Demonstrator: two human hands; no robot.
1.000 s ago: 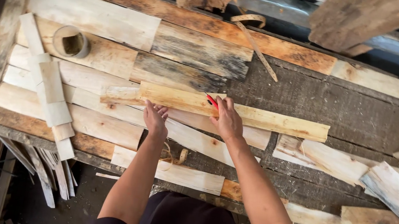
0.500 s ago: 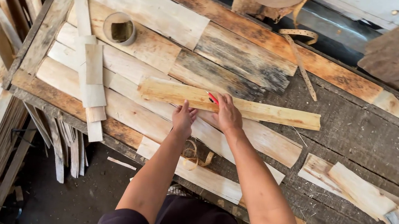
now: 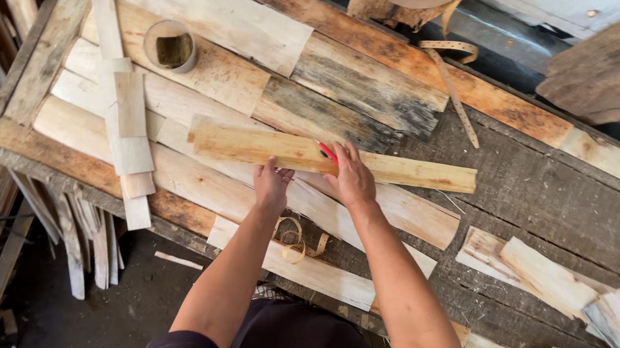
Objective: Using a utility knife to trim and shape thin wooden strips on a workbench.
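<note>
Red tool half-hidden under right hand

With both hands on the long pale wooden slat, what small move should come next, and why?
Probably draw the red marker across the long pale wooden slat: the right hand holds its tip on the top face, while the left hand steadies the near edge.
</note>
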